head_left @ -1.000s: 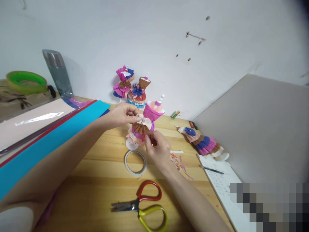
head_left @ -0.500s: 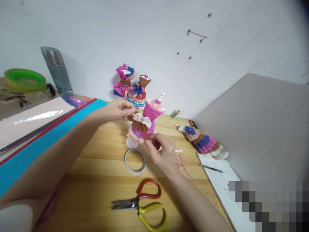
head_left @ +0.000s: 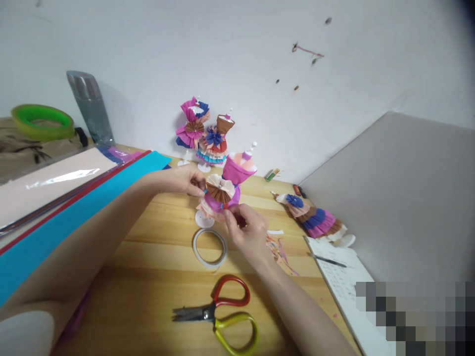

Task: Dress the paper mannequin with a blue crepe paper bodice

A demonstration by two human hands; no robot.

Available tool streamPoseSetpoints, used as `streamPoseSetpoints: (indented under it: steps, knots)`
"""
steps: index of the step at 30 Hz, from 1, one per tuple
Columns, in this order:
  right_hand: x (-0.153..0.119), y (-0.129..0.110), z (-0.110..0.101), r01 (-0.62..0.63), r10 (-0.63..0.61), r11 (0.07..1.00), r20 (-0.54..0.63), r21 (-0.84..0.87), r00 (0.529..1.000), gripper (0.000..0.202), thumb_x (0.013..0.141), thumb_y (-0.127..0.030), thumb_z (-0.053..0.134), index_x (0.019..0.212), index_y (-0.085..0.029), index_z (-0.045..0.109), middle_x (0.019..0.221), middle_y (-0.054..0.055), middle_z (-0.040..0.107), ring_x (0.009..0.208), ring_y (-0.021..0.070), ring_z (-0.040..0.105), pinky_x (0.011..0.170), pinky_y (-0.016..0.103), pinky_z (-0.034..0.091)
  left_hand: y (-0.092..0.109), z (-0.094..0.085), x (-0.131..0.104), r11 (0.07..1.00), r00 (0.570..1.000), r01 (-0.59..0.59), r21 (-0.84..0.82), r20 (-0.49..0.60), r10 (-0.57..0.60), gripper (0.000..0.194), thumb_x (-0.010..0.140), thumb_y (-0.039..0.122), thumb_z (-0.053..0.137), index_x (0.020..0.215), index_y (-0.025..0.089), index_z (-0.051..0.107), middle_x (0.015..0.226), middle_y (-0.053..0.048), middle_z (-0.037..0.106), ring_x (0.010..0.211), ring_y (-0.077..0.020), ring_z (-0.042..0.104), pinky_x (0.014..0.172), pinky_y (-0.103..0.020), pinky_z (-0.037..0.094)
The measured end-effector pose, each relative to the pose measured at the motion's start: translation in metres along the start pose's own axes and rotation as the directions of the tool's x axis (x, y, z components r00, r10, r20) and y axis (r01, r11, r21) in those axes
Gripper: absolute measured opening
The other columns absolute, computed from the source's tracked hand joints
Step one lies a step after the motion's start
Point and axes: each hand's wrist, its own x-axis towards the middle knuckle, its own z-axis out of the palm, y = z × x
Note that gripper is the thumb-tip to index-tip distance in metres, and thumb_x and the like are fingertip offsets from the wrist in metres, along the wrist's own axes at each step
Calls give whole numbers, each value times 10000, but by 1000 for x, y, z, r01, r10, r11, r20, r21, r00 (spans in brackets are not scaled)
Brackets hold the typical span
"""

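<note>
A small dress form (head_left: pixel 239 169) in pink and purple paper stands tilted on a white round base (head_left: pixel 204 218). A pleated cream and brown fan (head_left: pixel 219 189) with a bead at its centre sits on its waist. My left hand (head_left: pixel 191 181) is at the left side of the skirt, its fingertips pinched by a small blue bit. At the skirt's lower right, my right hand (head_left: pixel 247 225) pinches a small red and blue strip (head_left: pixel 224 206). White tape roll (head_left: pixel 210 247) and scissors (head_left: pixel 215 314) with red and yellow handles lie nearer.
Two dressed forms (head_left: pixel 195 128) (head_left: pixel 218 138) stand by the wall. Another dress form (head_left: pixel 315 217) lies at right, near an open notebook (head_left: pixel 339 277) with a pen. Coloured paper sheets (head_left: pixel 92 193), a bottle (head_left: pixel 91 109) and a green tape roll (head_left: pixel 43 122) are at left.
My left hand has lowered from the fan's upper edge to the skirt's left side. A blue bit now shows at its fingertips, and blue shows beside the red strip at my right fingers.
</note>
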Motion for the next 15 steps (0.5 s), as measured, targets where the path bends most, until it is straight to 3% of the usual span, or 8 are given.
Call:
streamPoseSetpoints:
  steps: [3,9,12,15]
  knots:
    - [0,0,0,0,0,1000,1,7,1000,187,896,-237,559,712,-199,566,594,-25,555,503,104,479,500,236,366,0,-1,-1,999,990,40,31,130,-44,119,733,225,628,706,151,717,633,-12,658,625,-134,587,594,-202,445]
    - [0,0,2,-3,3,1000,-4,3,1000,180,898,-229,552,723,-197,581,593,-25,558,504,106,480,506,236,370,-2,4,2,999,984,51,-14,172,-48,119,722,235,628,681,145,693,627,-4,648,592,-127,565,560,-203,414]
    - [1,-1,3,1,-1,1000,-10,-2,1000,184,893,-229,557,713,-198,577,581,-27,552,500,105,475,505,234,366,-5,8,3,999,987,53,-15,151,-50,117,702,241,646,725,151,716,644,9,659,592,-122,569,560,-199,405]
    - [4,-5,-4,11,-11,1000,7,-2,1000,222,887,-248,561,671,-198,546,551,-34,519,484,100,450,489,233,352,-8,8,2,998,998,41,51,55,-44,107,648,260,707,687,161,712,585,24,640,554,-116,553,531,-195,382]
